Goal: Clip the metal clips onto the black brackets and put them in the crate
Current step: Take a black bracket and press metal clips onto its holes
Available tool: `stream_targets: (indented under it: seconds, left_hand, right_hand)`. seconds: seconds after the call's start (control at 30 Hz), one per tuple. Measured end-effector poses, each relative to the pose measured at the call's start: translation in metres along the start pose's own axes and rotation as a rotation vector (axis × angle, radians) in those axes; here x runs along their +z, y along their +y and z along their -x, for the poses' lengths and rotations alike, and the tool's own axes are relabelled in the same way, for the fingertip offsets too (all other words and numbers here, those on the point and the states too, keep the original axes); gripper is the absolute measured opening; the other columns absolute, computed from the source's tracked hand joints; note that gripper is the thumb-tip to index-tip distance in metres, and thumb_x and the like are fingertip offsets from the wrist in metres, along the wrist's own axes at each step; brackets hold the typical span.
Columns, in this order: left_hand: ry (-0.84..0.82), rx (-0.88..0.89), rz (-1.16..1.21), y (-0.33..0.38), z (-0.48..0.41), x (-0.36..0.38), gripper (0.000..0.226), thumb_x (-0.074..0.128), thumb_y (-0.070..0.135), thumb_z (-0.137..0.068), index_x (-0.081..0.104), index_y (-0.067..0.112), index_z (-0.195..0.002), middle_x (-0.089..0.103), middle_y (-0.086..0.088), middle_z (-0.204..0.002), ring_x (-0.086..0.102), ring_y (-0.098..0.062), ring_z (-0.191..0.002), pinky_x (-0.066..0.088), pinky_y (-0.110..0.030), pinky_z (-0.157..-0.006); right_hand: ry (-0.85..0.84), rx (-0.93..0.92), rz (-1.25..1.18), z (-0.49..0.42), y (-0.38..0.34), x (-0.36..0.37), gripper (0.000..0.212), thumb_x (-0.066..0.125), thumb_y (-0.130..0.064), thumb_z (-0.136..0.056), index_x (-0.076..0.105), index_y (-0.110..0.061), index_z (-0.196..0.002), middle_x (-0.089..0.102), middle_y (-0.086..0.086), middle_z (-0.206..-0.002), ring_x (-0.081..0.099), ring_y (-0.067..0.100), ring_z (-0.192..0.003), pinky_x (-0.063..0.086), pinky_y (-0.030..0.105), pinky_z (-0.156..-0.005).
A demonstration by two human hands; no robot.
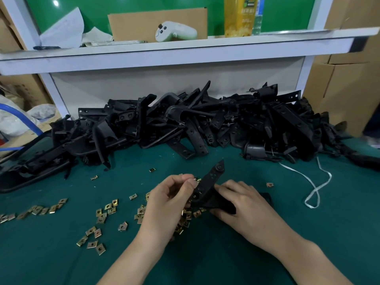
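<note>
Head view: left hand (164,200) seemingly pinches half-hidden clip (198,180) against bracket (213,176).

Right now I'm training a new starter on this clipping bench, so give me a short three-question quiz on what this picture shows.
1. True or false: the left hand pinches a metal clip at the edge of the black bracket.
2. Where do most of the loose clips lie? A) on the green mat, left of the hands; B) in a tin; C) in a bowl.
3. Fill in: the ___ hand grips the bracket's lower end.

Key: 1 true; 2 A; 3 right, the right hand.
</note>
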State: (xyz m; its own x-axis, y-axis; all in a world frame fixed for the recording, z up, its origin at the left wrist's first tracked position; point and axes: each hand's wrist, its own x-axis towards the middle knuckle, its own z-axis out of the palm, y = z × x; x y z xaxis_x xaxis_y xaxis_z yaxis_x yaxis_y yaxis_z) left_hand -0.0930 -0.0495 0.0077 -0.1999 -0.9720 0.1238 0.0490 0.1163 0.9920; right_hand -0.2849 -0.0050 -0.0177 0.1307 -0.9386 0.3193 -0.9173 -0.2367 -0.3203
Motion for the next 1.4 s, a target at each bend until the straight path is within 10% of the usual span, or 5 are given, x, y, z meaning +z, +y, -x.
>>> stream_targets:
  seconds: [0.63, 1.4]
  left_hand:
    - [-0.010, 0.174, -0.377, -0.012, 0.010, 0.010, 0.035, 0.070, 0.041, -0.089, 0.053, 0.058, -0.114, 0.061, 0.035, -0.111, 0.062, 0.008, -0.104, 0.049, -0.012, -0.085]
    - [0.037, 0.210, -0.531, -0.016, 0.009, 0.009, 0.028, 0.066, 0.052, -0.086, 0.050, 0.060, -0.108, 0.061, 0.029, -0.109, 0.053, 0.012, -0.108, 0.042, -0.006, -0.086]
  right_hand:
    - [-0.006, 0.041, 0.006, -0.001, 0.001, 0.002, 0.060, 0.054, -0.055, -0.095, 0.043, -0.030, -0.148, 0.045, -0.022, -0.115, 0.040, 0.004, -0.104, 0.031, 0.018, -0.089]
    - [0.052, 0.037, 0.008, -0.002, 0.001, 0.004, 0.056, 0.062, -0.052, -0.091, 0.053, -0.028, -0.141, 0.052, -0.016, -0.109, 0.044, 0.006, -0.097, 0.033, 0.020, -0.084]
